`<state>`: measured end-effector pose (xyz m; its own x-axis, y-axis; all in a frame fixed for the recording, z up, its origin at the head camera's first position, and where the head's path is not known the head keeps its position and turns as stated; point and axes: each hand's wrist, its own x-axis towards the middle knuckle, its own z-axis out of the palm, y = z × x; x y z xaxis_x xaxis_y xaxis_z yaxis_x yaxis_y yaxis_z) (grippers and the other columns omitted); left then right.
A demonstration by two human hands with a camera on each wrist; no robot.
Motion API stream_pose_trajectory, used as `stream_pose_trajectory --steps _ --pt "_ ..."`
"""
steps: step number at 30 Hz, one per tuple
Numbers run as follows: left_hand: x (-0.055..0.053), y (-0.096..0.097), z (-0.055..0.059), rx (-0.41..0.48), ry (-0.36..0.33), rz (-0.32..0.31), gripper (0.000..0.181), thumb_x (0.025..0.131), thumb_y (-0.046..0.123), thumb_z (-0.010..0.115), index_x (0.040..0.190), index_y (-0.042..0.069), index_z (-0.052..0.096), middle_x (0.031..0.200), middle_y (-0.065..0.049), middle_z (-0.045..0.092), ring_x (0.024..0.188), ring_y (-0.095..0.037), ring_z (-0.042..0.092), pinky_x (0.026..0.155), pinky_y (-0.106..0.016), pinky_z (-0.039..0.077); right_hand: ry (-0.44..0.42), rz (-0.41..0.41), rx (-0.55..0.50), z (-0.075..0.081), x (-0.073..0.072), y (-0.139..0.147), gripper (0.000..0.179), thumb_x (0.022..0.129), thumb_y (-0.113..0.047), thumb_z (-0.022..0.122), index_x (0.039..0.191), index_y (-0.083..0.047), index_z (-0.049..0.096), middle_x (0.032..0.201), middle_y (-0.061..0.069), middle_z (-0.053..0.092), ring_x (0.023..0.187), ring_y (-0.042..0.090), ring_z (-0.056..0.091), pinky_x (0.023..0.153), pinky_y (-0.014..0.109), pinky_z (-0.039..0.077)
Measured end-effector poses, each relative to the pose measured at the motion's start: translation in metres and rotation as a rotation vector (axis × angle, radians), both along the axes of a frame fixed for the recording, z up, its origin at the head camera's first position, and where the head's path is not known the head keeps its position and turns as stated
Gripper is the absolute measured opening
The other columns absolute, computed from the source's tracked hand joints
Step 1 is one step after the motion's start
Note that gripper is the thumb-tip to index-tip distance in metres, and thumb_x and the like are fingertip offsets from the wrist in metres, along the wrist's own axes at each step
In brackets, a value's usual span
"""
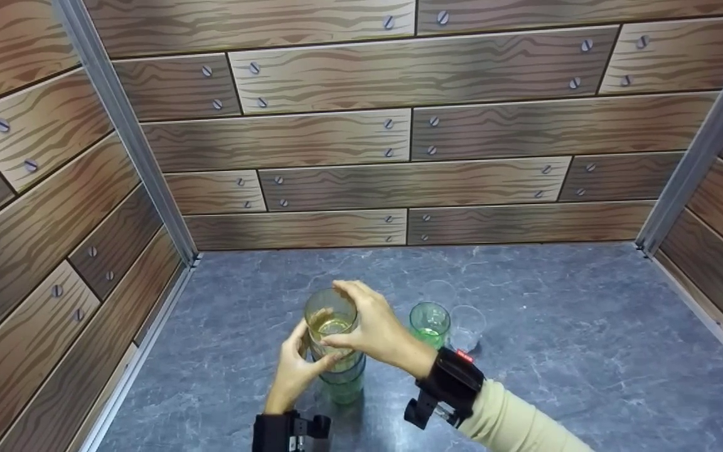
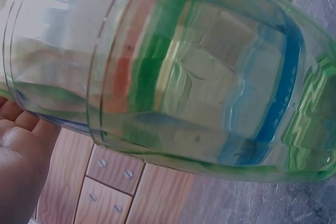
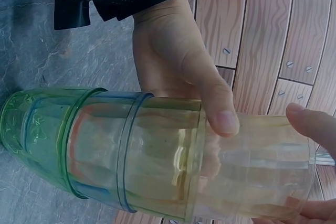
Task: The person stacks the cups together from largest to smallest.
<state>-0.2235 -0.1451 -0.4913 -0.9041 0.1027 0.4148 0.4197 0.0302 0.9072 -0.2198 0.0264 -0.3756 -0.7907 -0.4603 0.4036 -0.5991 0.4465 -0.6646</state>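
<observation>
A tall stack of nested see-through cups (image 1: pixel 344 386) stands upright on the floor, green at the base, with blue and reddish bands above. Around its upper part my left hand (image 1: pixel 292 370) holds on, the thumb across the near side; this left hand (image 3: pixel 181 59) also shows in the right wrist view. My right hand (image 1: pixel 377 323) grips the pale yellow cup (image 1: pixel 330 302) at the top, thumb in front and fingers at the rim. That top cup (image 3: pixel 257 166) lines up with the stack; how deep it sits is hard to tell. The left wrist view shows the stack (image 2: pixel 210 77) close up.
Right of the stack, partly behind the right forearm, stand a green cup (image 1: pixel 429 317) and a clear cup (image 1: pixel 468 323). Another faint clear cup (image 1: pixel 440 292) is behind them. Wood-patterned walls (image 1: pixel 336 141) enclose the grey marbled surface (image 1: pixel 587 351).
</observation>
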Motion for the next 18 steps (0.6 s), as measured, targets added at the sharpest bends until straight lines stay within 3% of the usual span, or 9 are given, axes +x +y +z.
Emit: stream_pose_trajectory --steps 10,18 --pt "0.0055 0.0002 0.0024 -0.117 -0.055 0.091 0.080 0.079 0.008 0.076 0.145 -0.006 0.033 0.142 -0.025 0.049 0.121 -0.001 0.053 0.105 -0.016 0.041 -0.013 -0.010 0.025 -0.0062 -0.0023 0.0003 0.080 0.071 -0.023 0.085 0.135 0.007 0.047 0.131 0.022 0.057 0.117 0.036 0.058 0.098 0.047 0.053" --pt "0.0062 0.0017 0.0059 -0.132 -0.018 0.096 0.084 0.078 0.008 0.076 0.146 -0.006 0.029 0.145 -0.025 0.046 0.128 -0.023 0.052 0.105 -0.021 0.044 0.009 0.006 0.020 -0.0095 -0.0055 0.0002 0.080 0.071 -0.023 0.085 0.134 0.008 0.047 0.128 0.023 0.058 0.114 0.037 0.059 0.094 0.049 0.055"
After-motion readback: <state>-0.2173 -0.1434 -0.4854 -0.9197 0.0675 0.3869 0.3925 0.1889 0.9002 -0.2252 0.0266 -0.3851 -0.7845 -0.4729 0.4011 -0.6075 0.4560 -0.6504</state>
